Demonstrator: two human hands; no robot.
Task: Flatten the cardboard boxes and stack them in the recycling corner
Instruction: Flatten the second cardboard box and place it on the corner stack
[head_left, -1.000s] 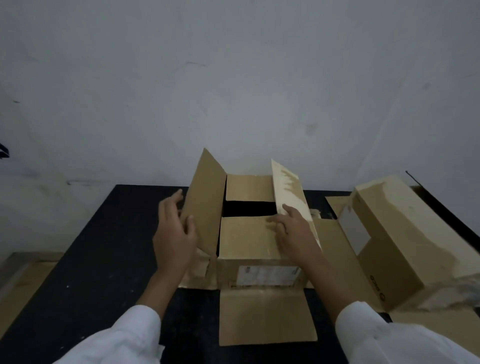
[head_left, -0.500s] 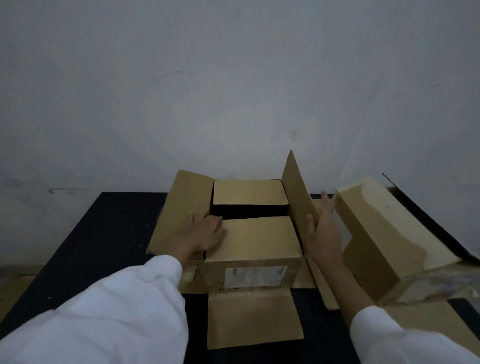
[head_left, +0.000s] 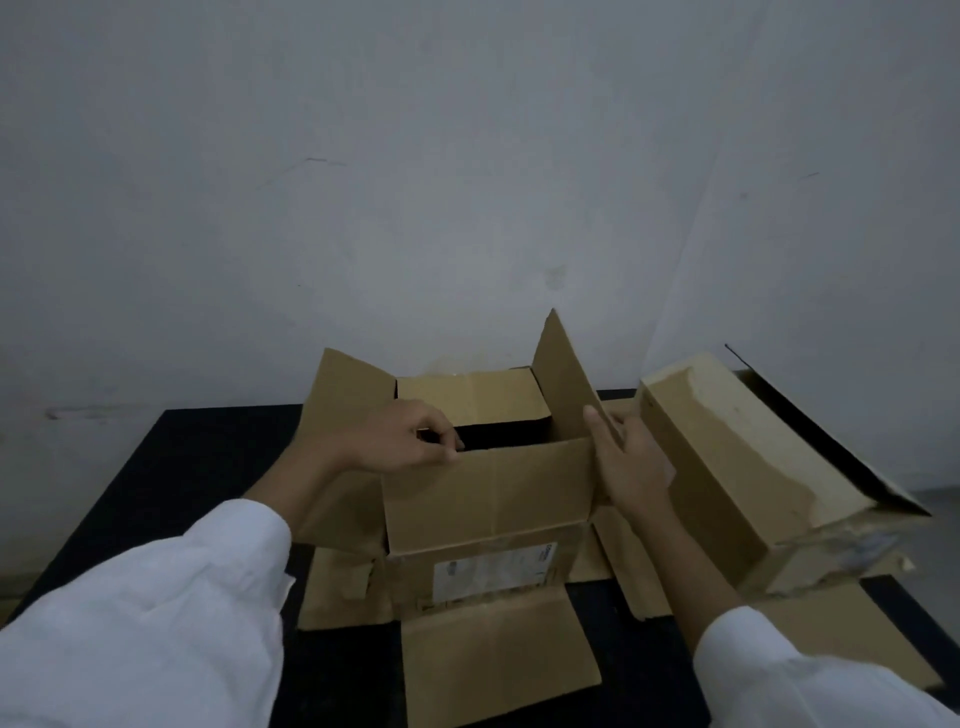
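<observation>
Open box (head_left: 488, 499) sits mid-table on the black table (head_left: 197, 467), top flaps undone, not flat yet; this is the flap-opening stage, before any collapse. Left hand (head_left: 400, 441) has fingers curled over the far edge of the near top flap (head_left: 488, 493), gripping it at its left corner. Right hand (head_left: 631, 462) is flat and unclenched against the right side flap (head_left: 563, 384), which stands nearly upright; looks like a press, not a grasp. Left flap (head_left: 348, 400) already leans outward, far flap (head_left: 467, 397) lies back. A bottom flap (head_left: 498, 660) is splayed toward the viewer, so the base may already be loose, can't confirm. Next move, my guess: fold both held flaps out, then push opposite corners to shear the box flat. Second box (head_left: 748, 467) lies tilted just right of the right hand, on loose cardboard sheets (head_left: 857, 634); its near end looks torn, detail unclear. Label (head_left: 493, 571) on the front is unreadable. Box interior is just dark. Recycling corner not identifiable from here.
</observation>
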